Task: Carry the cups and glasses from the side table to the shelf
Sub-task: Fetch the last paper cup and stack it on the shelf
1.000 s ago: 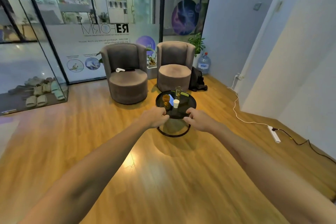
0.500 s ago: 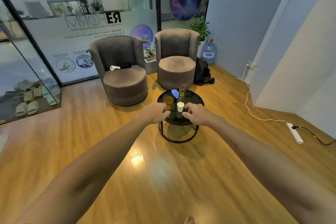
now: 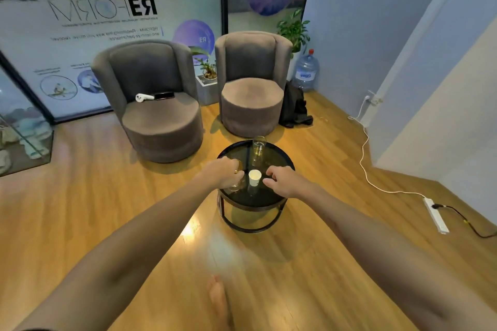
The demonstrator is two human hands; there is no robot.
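A round black side table (image 3: 269, 205) with a dark glass top stands on the wooden floor ahead of me. Three vessels stand on it: an amber glass (image 3: 238, 165) at the left, a small white paper cup (image 3: 254, 177) in the middle and a tall clear glass (image 3: 258, 152) with yellowish liquid at the back. My left hand (image 3: 223, 173) curls around the amber glass, which rests on the table top. My right hand (image 3: 285, 181) hovers just right of the white cup with loosely curled fingers, holding nothing. No shelf is in view.
Two grey round armchairs (image 3: 161, 126) (image 3: 252, 105) stand behind the table, the left one bearing a white controller (image 3: 144, 97). A black bag (image 3: 294, 107) and a water bottle (image 3: 306, 70) sit at the back right. A white power strip (image 3: 435, 215) with cables lies on the floor at right.
I have come closer to the table. My left hand has reached the amber glass and closed around it; my right hand has come up beside the white cup.
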